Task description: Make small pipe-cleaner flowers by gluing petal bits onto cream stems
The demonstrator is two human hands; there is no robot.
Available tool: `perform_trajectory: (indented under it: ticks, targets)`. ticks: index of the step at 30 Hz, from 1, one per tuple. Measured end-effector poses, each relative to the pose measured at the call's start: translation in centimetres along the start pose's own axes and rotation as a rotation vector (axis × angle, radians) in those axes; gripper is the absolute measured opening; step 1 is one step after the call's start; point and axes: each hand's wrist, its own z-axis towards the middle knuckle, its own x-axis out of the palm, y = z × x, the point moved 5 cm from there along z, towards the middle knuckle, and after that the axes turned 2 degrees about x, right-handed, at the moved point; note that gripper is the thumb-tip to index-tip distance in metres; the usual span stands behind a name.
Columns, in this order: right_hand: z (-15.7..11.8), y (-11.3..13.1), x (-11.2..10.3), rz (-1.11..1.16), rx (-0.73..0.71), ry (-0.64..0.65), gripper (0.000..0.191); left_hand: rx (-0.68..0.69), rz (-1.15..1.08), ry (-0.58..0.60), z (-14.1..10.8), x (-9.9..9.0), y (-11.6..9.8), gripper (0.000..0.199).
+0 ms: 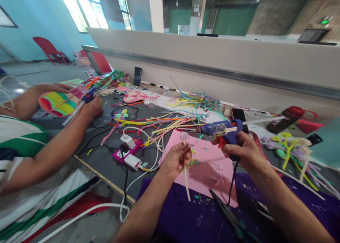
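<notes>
My left hand (178,160) pinches a cream pipe-cleaner stem (187,182), which hangs below the fingers and carries a small pale lilac flower head (184,136) on top. In my right hand (243,148) is a blue glue gun (219,128) with a red trigger. Its nozzle points left, just right of the flower head; I cannot tell whether they touch. A white glue stick (262,119) juts from the gun's back. Under both hands lies a pink sheet (225,175) scattered with small clippings. Pliers (225,211) rest at the sheet's lower edge.
At left, a co-worker's hand (92,106) holds another glue gun by a colourful oval piece (60,103). A power strip (127,151) with chargers and cables sits left of my hands. Pipe cleaners (164,124) spread behind; a bottle (285,119) and finished-looking stems (289,149) lie right.
</notes>
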Motion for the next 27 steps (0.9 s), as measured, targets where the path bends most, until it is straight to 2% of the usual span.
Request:
perform_trajectory:
  ticks: [6, 11, 21, 27]
  targets:
    - [-0.9, 0.3, -0.4, -0.395, -0.036, -0.051, 0.025, -0.011, -0.108, 0.066, -0.4, 0.6, -0.1, 0.020]
    - [-2.0, 0.5, 0.0, -0.756, -0.158, -0.101, 0.034, -0.012, -0.119, 0.122, -0.4, 0.4, 0.0, 0.018]
    - [-2.7, 0.9, 0.6, -0.904, -0.230, -0.133, 0.033, -0.015, -0.121, 0.190, -0.6, 0.5, 0.0, 0.021]
    - [-2.9, 0.8, 0.9, -0.935, -0.265, -0.110, 0.032, 0.029, -0.125, 0.333, -1.2, 1.2, -0.5, 0.023]
